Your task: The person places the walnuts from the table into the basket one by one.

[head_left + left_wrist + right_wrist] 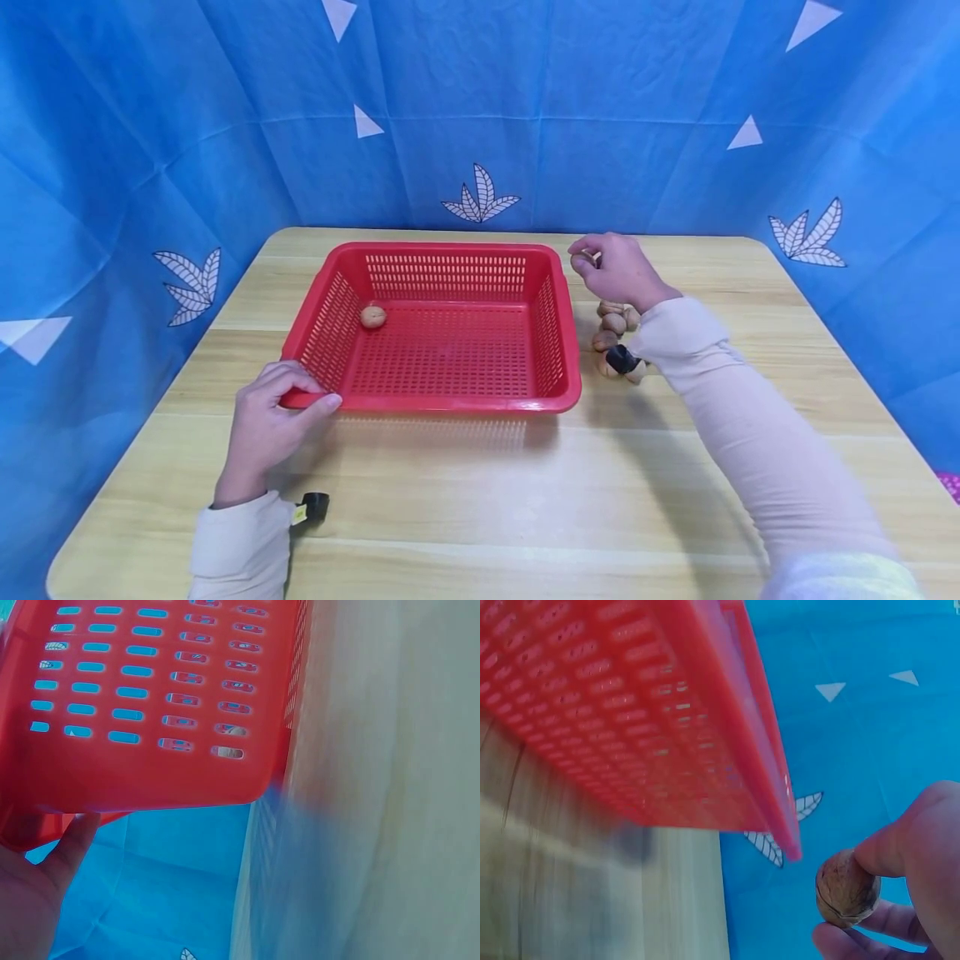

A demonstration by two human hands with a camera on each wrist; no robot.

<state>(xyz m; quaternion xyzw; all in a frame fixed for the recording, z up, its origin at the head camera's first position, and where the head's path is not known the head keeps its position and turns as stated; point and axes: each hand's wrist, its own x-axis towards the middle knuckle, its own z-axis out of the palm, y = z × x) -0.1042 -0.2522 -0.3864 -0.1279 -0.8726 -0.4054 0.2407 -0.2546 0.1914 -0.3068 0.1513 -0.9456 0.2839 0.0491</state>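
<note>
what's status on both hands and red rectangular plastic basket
Left hand grips basket at near left corner. Right hand pinches round brown walnut right of basket. No obstruction visible.

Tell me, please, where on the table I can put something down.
The table is bare between left hand, red basket and right sleeve; also right of that sleeve. Crowded: right of the basket, where walnuts cluster near the right hand.

Worktop (480,500) is pale wood-grain, kinda shiny, with rounded corners. Red slotted basket (457,404) sits on it, plus a little bunch of walnuts (613,323) just to the right.
</note>
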